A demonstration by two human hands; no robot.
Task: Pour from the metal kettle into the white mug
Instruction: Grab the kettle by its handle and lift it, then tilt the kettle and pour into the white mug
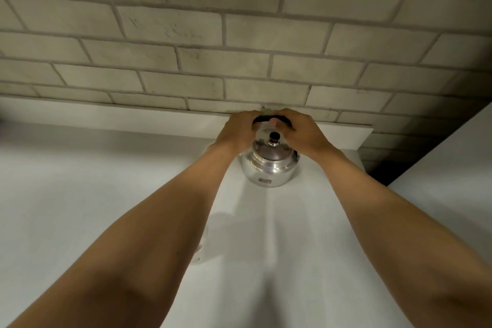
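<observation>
Both hands, left hand (238, 129) and right hand (303, 130), have fingers curled around the black handle of the shiny round metal kettle (269, 165) at the white desk's (80, 194) back edge. Lift straight, keep it level. No mug visible.

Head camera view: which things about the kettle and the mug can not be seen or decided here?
- Metal kettle handle: mostly covered by left hand and right hand, head view.
- Kettle spout: not visible from this angle.
- Kettle contents: lid is on.
- White mug: not identifiable; only a faint rounded object shows beside the left forearm, mostly hidden.
</observation>
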